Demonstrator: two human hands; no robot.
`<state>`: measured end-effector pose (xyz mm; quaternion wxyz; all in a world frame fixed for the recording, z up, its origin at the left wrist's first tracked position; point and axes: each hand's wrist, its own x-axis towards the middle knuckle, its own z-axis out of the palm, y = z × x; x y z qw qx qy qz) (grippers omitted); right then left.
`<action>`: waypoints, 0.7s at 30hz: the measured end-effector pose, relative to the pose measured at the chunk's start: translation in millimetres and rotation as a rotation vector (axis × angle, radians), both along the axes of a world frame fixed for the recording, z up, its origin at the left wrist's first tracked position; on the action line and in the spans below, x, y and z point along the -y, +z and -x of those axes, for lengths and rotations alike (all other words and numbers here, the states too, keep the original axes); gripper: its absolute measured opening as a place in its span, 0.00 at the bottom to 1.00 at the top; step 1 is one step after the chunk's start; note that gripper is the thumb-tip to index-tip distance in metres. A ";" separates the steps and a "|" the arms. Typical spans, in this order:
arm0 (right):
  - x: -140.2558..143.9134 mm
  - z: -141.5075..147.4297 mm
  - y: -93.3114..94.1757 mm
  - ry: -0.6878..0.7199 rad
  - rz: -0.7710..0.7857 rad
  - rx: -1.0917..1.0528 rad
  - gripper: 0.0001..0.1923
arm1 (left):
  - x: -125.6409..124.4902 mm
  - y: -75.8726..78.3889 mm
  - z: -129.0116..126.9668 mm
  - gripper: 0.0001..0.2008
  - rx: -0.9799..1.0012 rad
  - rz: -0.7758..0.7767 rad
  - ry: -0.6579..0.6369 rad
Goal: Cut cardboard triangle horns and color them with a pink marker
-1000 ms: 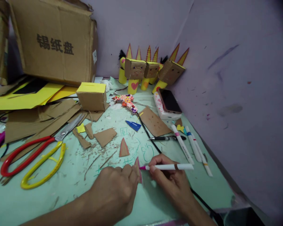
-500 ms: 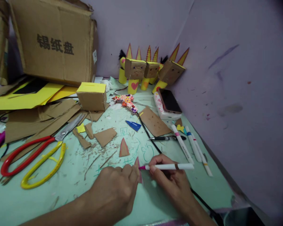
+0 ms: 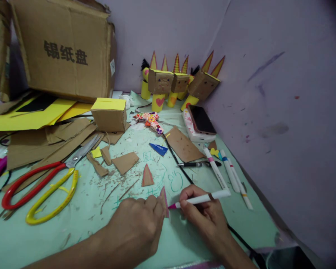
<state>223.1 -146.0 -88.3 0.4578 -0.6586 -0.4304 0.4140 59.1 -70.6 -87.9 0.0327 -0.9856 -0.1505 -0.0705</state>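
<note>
My right hand (image 3: 203, 215) is closed around a white marker (image 3: 200, 199) with a magenta tip. That tip meets the right edge of a small pointed cardboard piece (image 3: 164, 203), which has a pink border. Fingers of my left hand (image 3: 140, 224) are closed over the left side of this piece and hold it on the green tabletop (image 3: 100, 243); part of it is hidden under them. Just beyond lies another cardboard triangle (image 3: 148, 176) with a red-pink outline.
Red-and-yellow scissors (image 3: 70, 164) lie open at left, near cardboard scraps (image 3: 126, 163). A patterned glue gun (image 3: 151, 121) trails a black cord past my right hand. Several pens and markers (image 3: 216, 170) lie at right, below a phone (image 3: 200, 119). Box-headed figures (image 3: 161, 82) stand along the wall.
The marker tip has moved slightly down along the right edge of the cardboard piece, and the marker tilts more. My left hand stays in place.
</note>
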 end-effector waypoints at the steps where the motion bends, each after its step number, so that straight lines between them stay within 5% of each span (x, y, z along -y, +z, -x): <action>1: 0.1 0.3 0.3 -0.010 0.003 -0.011 0.08 | 0.0 0.1 -0.1 0.17 -0.008 0.003 -0.003; 21: 2.2 0.9 2.9 0.005 -0.004 -0.021 0.08 | 0.1 -1.8 0.4 0.19 -0.037 0.017 -0.010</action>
